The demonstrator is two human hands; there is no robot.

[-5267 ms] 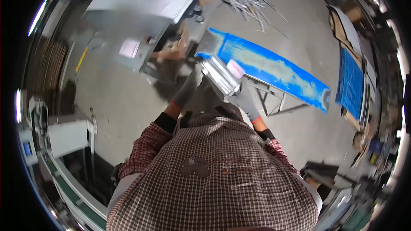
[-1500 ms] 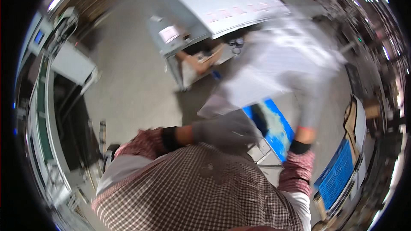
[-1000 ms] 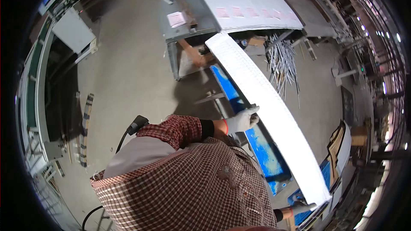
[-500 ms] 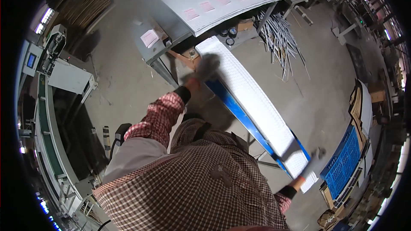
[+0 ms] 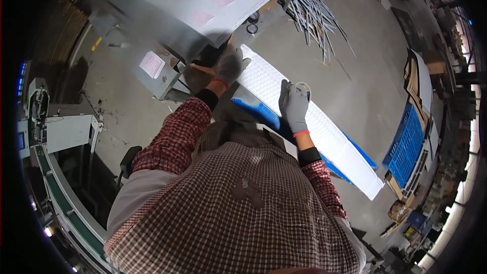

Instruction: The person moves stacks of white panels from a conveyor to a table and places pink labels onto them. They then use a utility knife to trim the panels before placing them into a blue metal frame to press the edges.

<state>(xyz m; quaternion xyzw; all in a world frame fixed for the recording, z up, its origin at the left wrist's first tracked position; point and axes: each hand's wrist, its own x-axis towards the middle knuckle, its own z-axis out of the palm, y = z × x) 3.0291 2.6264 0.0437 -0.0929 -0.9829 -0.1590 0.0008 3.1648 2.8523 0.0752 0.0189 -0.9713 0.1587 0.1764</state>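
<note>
left hand [image 5: 231,64] at white panel [image 5: 324,129] end, right hand [image 5: 295,105] flat on it.

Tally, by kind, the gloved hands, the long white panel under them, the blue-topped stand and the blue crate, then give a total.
Gloved hands: 2, the left hand and the right hand
Long white panel: 1
Blue-topped stand: 1
Blue crate: 1
Total: 5
</note>
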